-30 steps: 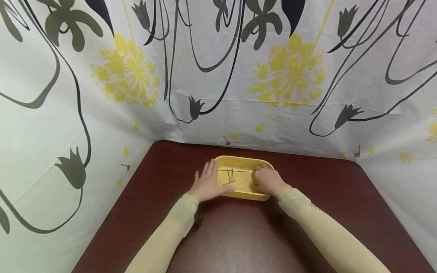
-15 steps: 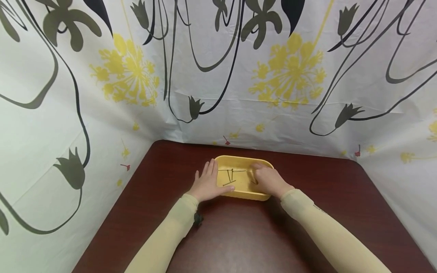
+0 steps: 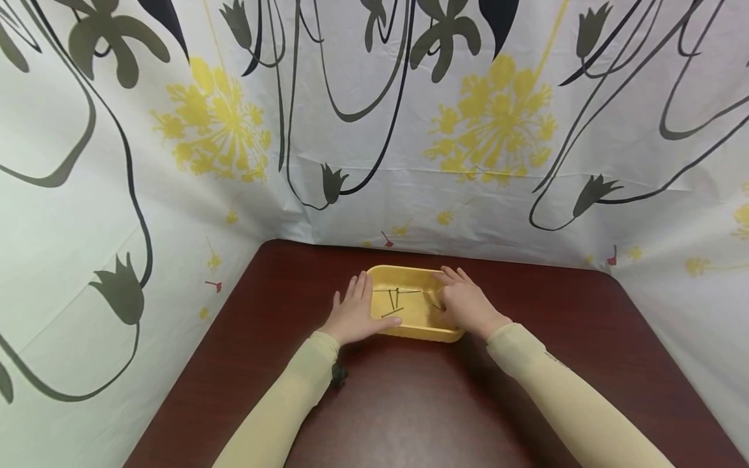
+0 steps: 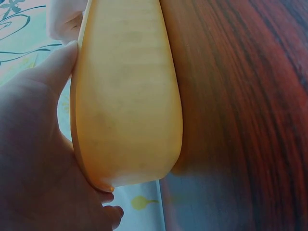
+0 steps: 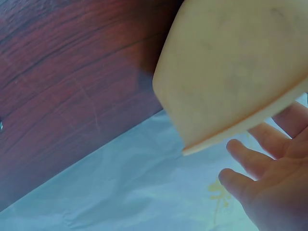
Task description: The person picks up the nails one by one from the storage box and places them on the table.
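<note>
Head view: resting left grip (image 3: 351,317), spread wide, on the left end of a yellow tray (image 3: 421,334) on the table (image 3: 404,403); holding right grip (image 3: 466,307) over its right end, near nails (image 3: 393,312) inside; cannot tell whether pinching one.

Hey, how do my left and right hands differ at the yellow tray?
The left hand lies along the yellow tray's left end; the right hand reaches in over its right end. The left hand's thumb shows plainly at the near rim; the right hand's is hard to make out. Both come out of pale sleeves.
</note>
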A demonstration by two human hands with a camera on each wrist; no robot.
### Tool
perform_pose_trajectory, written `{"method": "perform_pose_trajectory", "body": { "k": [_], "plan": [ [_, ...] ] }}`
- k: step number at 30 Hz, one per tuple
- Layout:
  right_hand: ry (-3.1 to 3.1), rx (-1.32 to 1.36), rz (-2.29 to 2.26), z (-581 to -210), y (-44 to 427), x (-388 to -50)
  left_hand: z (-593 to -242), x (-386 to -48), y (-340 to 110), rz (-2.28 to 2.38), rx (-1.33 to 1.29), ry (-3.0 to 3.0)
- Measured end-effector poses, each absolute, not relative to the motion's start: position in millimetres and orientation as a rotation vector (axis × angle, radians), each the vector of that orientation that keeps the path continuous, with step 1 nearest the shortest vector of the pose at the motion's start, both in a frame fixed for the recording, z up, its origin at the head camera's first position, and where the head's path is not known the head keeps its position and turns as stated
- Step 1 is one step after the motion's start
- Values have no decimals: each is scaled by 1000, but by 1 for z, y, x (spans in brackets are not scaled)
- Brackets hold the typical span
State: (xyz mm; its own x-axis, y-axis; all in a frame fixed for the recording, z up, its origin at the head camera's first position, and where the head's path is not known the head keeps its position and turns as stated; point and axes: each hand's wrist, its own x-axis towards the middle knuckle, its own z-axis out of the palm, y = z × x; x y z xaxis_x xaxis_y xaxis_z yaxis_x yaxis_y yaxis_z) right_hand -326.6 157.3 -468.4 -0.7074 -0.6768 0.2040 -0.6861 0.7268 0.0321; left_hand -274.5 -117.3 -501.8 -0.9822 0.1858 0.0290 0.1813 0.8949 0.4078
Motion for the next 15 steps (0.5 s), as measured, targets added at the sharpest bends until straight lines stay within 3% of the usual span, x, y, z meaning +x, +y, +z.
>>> {"method": "perform_pose_trajectory", "body": {
  "k": [15],
  "plan": [
    [-2709,1028,120,-454,175,-326,-499,-273,-119,659,297,3035]
  ]
}}
